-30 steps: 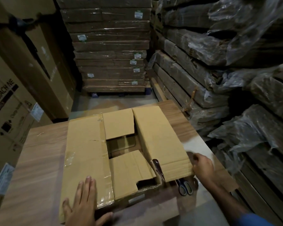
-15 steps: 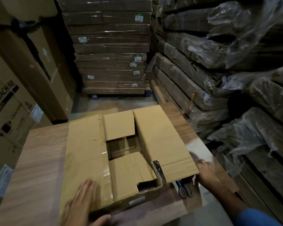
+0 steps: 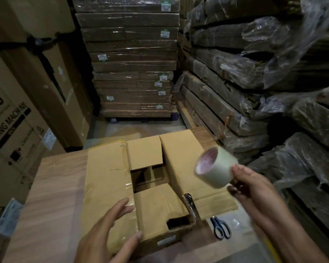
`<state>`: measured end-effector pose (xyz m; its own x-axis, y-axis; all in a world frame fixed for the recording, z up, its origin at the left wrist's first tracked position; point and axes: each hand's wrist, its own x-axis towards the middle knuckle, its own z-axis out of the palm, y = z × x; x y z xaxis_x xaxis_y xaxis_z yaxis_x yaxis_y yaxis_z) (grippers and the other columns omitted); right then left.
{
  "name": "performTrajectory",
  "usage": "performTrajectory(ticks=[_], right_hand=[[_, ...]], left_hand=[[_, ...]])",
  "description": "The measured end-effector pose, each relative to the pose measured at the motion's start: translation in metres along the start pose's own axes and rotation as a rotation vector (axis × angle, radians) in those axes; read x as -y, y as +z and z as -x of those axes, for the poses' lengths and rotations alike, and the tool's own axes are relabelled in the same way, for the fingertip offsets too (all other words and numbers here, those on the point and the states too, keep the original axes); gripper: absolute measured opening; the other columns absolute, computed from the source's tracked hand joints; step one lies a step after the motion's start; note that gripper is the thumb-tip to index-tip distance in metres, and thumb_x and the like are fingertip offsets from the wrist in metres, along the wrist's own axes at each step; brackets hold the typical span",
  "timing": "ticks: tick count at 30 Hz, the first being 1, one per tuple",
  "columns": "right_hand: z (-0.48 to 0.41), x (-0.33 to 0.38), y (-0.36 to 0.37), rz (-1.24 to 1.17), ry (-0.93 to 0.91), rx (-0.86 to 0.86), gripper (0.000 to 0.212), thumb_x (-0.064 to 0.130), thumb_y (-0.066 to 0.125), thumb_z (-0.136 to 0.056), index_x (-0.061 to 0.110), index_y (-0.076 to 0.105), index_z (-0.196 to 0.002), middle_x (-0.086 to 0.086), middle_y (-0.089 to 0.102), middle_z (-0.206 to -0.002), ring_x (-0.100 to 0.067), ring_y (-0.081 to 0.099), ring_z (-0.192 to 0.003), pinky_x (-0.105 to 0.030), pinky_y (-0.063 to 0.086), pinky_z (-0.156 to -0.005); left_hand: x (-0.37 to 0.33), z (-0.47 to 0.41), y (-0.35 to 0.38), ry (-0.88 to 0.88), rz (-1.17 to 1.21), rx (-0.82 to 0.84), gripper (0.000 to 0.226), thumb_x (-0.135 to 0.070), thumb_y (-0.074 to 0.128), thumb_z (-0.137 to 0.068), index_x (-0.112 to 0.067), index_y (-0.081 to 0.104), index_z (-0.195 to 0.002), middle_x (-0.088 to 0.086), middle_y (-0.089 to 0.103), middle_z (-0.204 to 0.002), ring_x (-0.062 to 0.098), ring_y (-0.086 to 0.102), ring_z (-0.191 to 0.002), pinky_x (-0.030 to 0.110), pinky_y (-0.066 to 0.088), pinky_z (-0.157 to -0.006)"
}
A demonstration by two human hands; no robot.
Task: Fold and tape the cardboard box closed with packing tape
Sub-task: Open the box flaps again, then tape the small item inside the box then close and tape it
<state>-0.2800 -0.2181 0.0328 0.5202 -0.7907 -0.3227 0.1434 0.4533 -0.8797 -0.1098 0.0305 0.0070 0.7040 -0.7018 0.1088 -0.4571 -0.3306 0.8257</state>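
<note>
R hand [image 3: 254, 188] now lifted w/ tape roll [image 3: 215, 168] clamped in its fingers, up from beside the box [image 3: 141, 186] on table [image 3: 51, 186]; L hand [image 3: 110, 230] fingers apart on left flap, centre gap unclosed, so taping looks next.

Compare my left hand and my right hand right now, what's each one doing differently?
The left hand is open with fingers spread, low over the near left part of the cardboard box; the right hand is closed around the roll of packing tape. The left hand holds nothing, while the right hand lifts the roll above the box's right flap. Both are bare and reach in from the near edge.
</note>
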Motion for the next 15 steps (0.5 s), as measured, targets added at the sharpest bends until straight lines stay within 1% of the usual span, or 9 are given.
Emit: performTrajectory(ticks=[2,3,5,6,8,10,12,13,15], right_hand=[[0.025,-0.007,0.035,-0.124,0.103,0.154,0.051,0.031,0.092,-0.045,0.007,0.071,-0.084,-0.005,0.060,-0.070,-0.009,0.052,-0.061,-0.019,0.045,-0.055],[0.034,-0.011,0.048,-0.167,0.152,0.213,0.060,0.033,0.097,-0.032,0.008,0.074,-0.081,-0.005,0.058,-0.068,-0.008,0.052,-0.058,-0.018,0.046,-0.051],[0.050,-0.018,0.072,-0.225,0.225,0.318,0.070,0.032,0.098,-0.024,0.008,0.076,-0.086,-0.005,0.057,-0.067,-0.007,0.051,-0.052,-0.017,0.046,-0.045],[0.055,-0.020,0.078,-0.249,0.252,0.349,0.074,0.030,0.099,-0.022,0.006,0.075,-0.088,-0.005,0.058,-0.066,-0.007,0.051,-0.048,-0.018,0.045,-0.042],[0.065,-0.021,0.093,-0.278,0.297,0.402,0.080,0.027,0.099,-0.019,0.004,0.073,-0.091,-0.006,0.063,-0.064,-0.008,0.054,-0.043,-0.018,0.044,-0.038],[0.069,-0.020,0.096,-0.250,0.314,0.418,0.082,0.028,0.099,-0.020,0.003,0.074,-0.094,-0.010,0.070,-0.074,-0.011,0.061,-0.048,-0.019,0.044,-0.038],[0.070,-0.020,0.097,-0.096,0.289,0.413,0.075,0.038,0.097,-0.032,0.004,0.075,-0.095,-0.012,0.072,-0.083,-0.014,0.067,-0.056,-0.019,0.046,-0.041],[0.069,-0.021,0.097,-0.008,0.248,0.385,0.075,0.044,0.095,-0.037,0.003,0.074,-0.096,-0.012,0.072,-0.083,-0.014,0.067,-0.057,-0.020,0.047,-0.042],[0.066,-0.022,0.094,0.146,0.110,0.312,0.091,0.055,0.093,-0.030,0.007,0.069,-0.104,-0.008,0.073,-0.087,-0.013,0.069,-0.066,-0.022,0.051,-0.049]], left_hand=[[-0.019,-0.004,0.002,-0.074,0.251,0.042,0.102,-0.082,0.074,-0.034,-0.050,0.048,-0.127,-0.037,0.060,-0.118,-0.017,0.050,-0.114,0.014,0.046,-0.090],[-0.025,-0.005,0.007,-0.109,0.360,0.081,0.115,-0.083,0.076,-0.026,-0.047,0.044,-0.130,-0.034,0.059,-0.123,-0.016,0.050,-0.116,0.018,0.044,-0.092],[-0.030,-0.006,0.009,-0.174,0.552,0.116,0.131,-0.076,0.082,-0.014,-0.040,0.040,-0.133,-0.026,0.056,-0.129,-0.014,0.052,-0.115,0.018,0.046,-0.088],[-0.037,-0.008,0.010,-0.181,0.618,0.110,0.131,-0.072,0.084,-0.012,-0.036,0.043,-0.131,-0.022,0.060,-0.126,-0.011,0.057,-0.110,0.016,0.050,-0.081],[-0.043,-0.008,0.003,-0.180,0.745,0.051,0.121,-0.068,0.086,-0.012,-0.026,0.055,-0.121,-0.013,0.072,-0.109,-0.003,0.066,-0.098,0.012,0.052,-0.068],[-0.050,-0.008,-0.002,-0.157,0.781,0.013,0.112,-0.068,0.087,-0.017,-0.023,0.061,-0.116,-0.011,0.075,-0.103,0.002,0.069,-0.094,0.011,0.052,-0.067],[-0.051,-0.007,-0.007,-0.159,0.776,-0.033,0.108,-0.069,0.087,-0.020,-0.021,0.064,-0.114,-0.006,0.075,-0.102,0.006,0.070,-0.094,0.013,0.052,-0.068],[-0.050,-0.007,-0.009,-0.162,0.780,-0.058,0.107,-0.068,0.087,-0.020,-0.019,0.065,-0.113,-0.003,0.076,-0.101,0.007,0.071,-0.092,0.013,0.052,-0.067],[-0.052,-0.006,-0.012,-0.162,0.793,-0.085,0.103,-0.068,0.087,-0.022,-0.016,0.068,-0.109,0.001,0.076,-0.098,0.009,0.072,-0.089,0.013,0.052,-0.066]])
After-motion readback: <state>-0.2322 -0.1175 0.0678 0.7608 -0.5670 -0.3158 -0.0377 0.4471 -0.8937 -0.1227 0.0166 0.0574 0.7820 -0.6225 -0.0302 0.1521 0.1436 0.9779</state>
